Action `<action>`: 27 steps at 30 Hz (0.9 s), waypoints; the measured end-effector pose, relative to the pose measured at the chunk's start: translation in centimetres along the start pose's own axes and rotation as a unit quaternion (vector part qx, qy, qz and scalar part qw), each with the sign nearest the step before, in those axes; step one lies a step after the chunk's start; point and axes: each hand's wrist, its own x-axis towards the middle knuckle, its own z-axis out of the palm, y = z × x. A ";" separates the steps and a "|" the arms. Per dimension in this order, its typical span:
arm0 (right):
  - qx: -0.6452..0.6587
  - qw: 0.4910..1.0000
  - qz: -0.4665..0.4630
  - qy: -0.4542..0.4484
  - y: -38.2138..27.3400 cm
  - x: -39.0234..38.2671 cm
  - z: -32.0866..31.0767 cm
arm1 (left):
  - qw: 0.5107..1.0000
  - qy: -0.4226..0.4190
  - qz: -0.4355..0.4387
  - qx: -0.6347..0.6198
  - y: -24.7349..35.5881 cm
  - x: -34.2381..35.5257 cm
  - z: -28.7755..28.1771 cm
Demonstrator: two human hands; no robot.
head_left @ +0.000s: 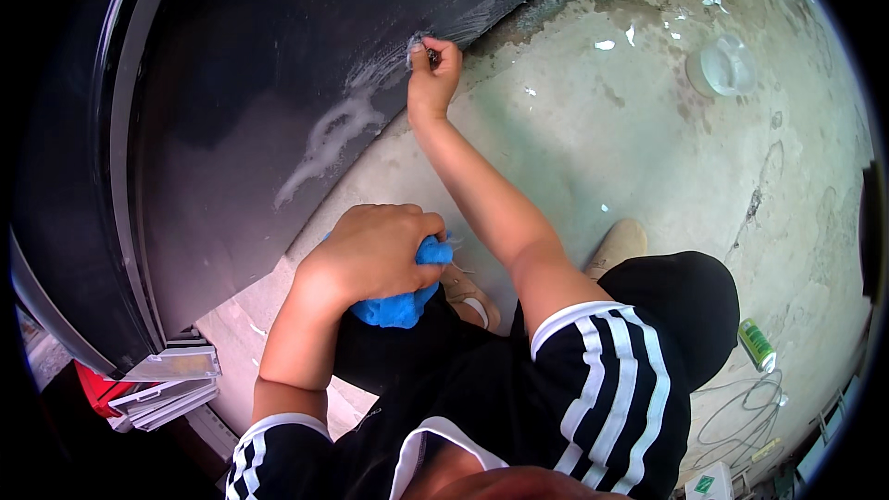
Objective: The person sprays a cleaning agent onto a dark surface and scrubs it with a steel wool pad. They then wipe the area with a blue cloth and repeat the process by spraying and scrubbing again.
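Note:
My right hand (pixel 433 81) reaches to the lower edge of a dark, smooth panel (pixel 231 167). Its fingers are closed on a small dark, glinting scrubber (pixel 432 57) that looks like steel wool; most of it is hidden. White suds (pixel 335 134) streak the panel beside and below that hand. Nearer to me, my left hand (pixel 370 245) grips a bunched blue cloth (pixel 394 308) above my knee, apart from the panel. Parts of the cloth stick out between the fingers and under the palm.
On the concrete floor (pixel 574 130), a clear tub of liquid (pixel 722 67) stands at the far right, near white scraps (pixel 605 44). A green spray can (pixel 757 345) and loose thin cable (pixel 741 412) lie at right. Stacked flat pieces (pixel 171 389) are at lower left.

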 end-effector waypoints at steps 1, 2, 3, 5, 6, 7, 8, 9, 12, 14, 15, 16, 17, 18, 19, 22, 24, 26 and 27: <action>0.007 1.000 0.014 -0.014 -1.0 0.3 0.0 | 1.000 0.006 -0.003 0.000 -0.3 0.0 0.1; 0.018 1.000 0.003 0.010 -1.0 2.3 -0.6 | 1.000 0.012 -0.001 0.002 -0.4 -0.1 0.1; 0.028 0.999 -0.008 0.033 -0.7 5.4 -1.2 | 1.000 0.013 -0.008 0.000 -0.6 -0.2 0.1; 0.132 0.983 0.050 0.116 -1.2 11.1 -2.2 | 1.000 0.019 -0.017 -0.004 -0.5 -0.4 0.1; 0.121 0.986 0.042 0.109 -0.9 11.1 -2.5 | 1.000 0.008 -0.016 0.000 -0.4 -0.3 0.1; 0.110 0.988 0.033 0.101 -0.6 10.7 -2.6 | 1.000 -0.002 -0.014 0.004 -0.1 -0.3 0.0; 0.100 0.990 0.022 0.093 -0.6 10.6 -2.4 | 1.000 -0.011 -0.013 0.009 0.0 0.1 -0.3; 0.079 0.996 0.014 0.042 -1.7 7.8 -1.4 | 1.000 -0.008 -0.009 0.008 -0.1 0.3 -0.3; 0.007 0.997 -0.074 -0.026 -3.7 1.2 0.5 | 1.000 -0.001 0.009 0.011 -0.3 0.9 -0.3; 0.095 0.993 -0.069 -0.016 -3.4 3.4 0.4 | 1.000 0.012 0.013 0.016 -0.6 1.0 -0.2; 0.092 0.994 -0.018 0.052 -3.2 6.3 -0.1 | 1.000 0.008 0.001 0.011 -0.6 0.6 -0.1; 0.136 0.985 0.042 0.094 -3.5 9.1 -0.8 | 1.000 0.009 -0.010 0.007 -0.6 0.2 -0.1; 0.166 0.976 0.071 0.125 -2.7 12.0 -2.0 | 1.000 0.008 -0.011 0.005 -0.3 0.2 -0.2; 0.157 0.977 0.071 0.127 -2.4 11.9 -2.2 | 1.000 -0.001 -0.011 0.007 -0.1 0.3 -0.3; 0.147 0.978 0.070 0.130 -2.1 11.7 -2.3 | 1.000 -0.010 -0.009 0.008 0.0 0.4 -0.3; 0.090 0.996 0.002 0.025 -4.3 3.0 0.5 | 1.000 -0.013 -0.007 0.011 0.0 0.9 -0.4; 0.050 0.997 -0.059 0.011 -3.3 2.2 0.8 | 1.000 -0.005 0.003 0.015 -0.2 1.5 -0.4; 0.105 0.993 0.015 0.059 -3.0 6.9 -0.4 | 1.000 0.011 -0.001 0.015 -0.5 1.4 -0.3; 0.132 0.987 0.048 0.081 -3.4 9.5 -1.1 | 1.000 0.011 -0.008 0.015 -0.3 1.1 -0.3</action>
